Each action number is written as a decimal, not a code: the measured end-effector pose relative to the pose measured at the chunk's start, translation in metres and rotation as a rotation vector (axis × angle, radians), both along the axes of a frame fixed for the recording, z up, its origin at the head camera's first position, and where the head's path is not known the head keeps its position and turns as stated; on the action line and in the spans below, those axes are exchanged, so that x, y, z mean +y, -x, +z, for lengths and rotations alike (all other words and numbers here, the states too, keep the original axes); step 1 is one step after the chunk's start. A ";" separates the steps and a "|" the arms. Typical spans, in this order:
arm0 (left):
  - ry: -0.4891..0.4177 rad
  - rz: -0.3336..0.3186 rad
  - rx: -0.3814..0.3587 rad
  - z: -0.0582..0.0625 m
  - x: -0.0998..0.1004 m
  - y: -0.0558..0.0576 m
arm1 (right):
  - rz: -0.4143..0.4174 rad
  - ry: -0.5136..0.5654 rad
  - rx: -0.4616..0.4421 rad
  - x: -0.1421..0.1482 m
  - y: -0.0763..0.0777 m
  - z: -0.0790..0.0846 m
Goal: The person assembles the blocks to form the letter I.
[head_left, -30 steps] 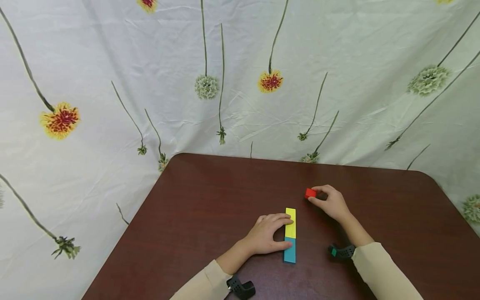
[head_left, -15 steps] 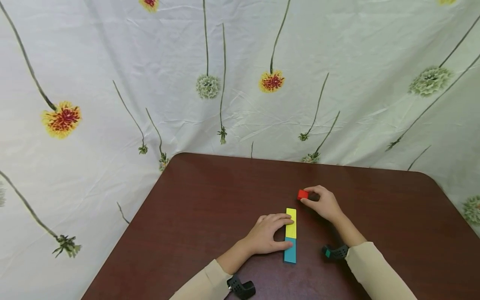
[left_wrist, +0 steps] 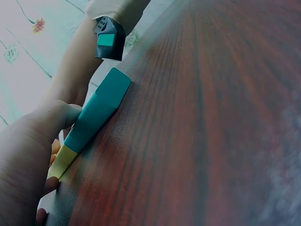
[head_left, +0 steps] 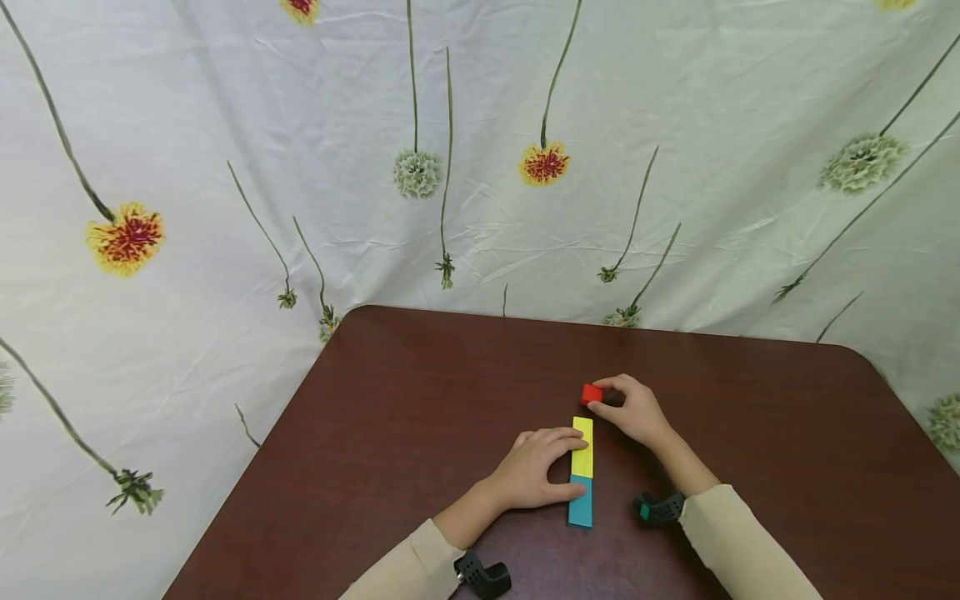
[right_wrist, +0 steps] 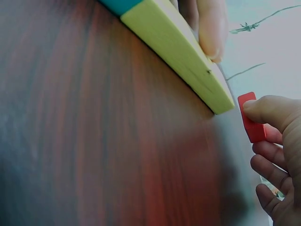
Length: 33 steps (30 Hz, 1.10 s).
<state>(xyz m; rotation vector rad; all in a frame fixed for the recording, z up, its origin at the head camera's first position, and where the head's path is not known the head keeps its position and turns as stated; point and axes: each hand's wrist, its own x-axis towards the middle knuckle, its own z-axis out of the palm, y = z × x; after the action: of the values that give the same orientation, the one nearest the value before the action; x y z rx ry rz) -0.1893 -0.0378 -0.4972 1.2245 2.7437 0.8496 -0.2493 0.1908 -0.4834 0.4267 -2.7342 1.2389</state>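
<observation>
A yellow block (head_left: 582,461) and a blue block (head_left: 580,509) lie end to end in a straight row on the table. My left hand (head_left: 529,472) rests on them, with fingertips on the yellow block and the thumb on the blue one. Just past the far end of the yellow block, my right hand (head_left: 633,412) pinches a small red block (head_left: 592,395) between thumb and fingers. In the right wrist view the red block (right_wrist: 252,118) is apart from the yellow block's end (right_wrist: 221,96), and the other fingers are loosely bent.
The brown wooden table (head_left: 420,375) has rounded far corners. Behind it hangs a pale cloth (head_left: 337,125) with printed flowers. Each wrist wears a dark strap device, such as the left one (head_left: 483,577) near the tabletop.
My right hand has moved left with the red block, bringing it near the far end of the yellow block. The left hand and both blocks under it have stayed in place.
</observation>
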 end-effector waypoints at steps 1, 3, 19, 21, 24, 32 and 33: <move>0.001 0.000 0.002 0.000 0.000 0.000 | 0.000 0.001 -0.002 -0.001 0.000 0.000; 0.003 -0.001 0.004 0.000 0.000 0.001 | 0.005 -0.001 -0.007 -0.003 0.000 -0.001; 0.002 -0.006 -0.015 -0.001 0.000 0.001 | 0.023 -0.031 -0.029 -0.007 -0.001 -0.003; 0.003 -0.006 -0.017 -0.001 0.000 0.001 | 0.032 -0.035 -0.022 -0.007 -0.001 -0.003; 0.004 -0.004 -0.013 -0.001 0.000 0.001 | 0.029 -0.036 -0.024 -0.007 -0.001 -0.003; 0.007 0.002 -0.001 0.000 0.000 0.000 | 0.038 -0.046 -0.031 -0.007 0.000 -0.004; 0.008 0.001 0.001 0.000 0.000 0.000 | 0.040 -0.046 -0.031 -0.006 0.001 -0.004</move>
<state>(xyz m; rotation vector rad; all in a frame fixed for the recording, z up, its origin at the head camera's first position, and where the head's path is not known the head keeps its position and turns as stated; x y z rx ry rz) -0.1894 -0.0376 -0.4974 1.2222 2.7460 0.8377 -0.2499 0.1844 -0.4873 0.4730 -2.7989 1.2034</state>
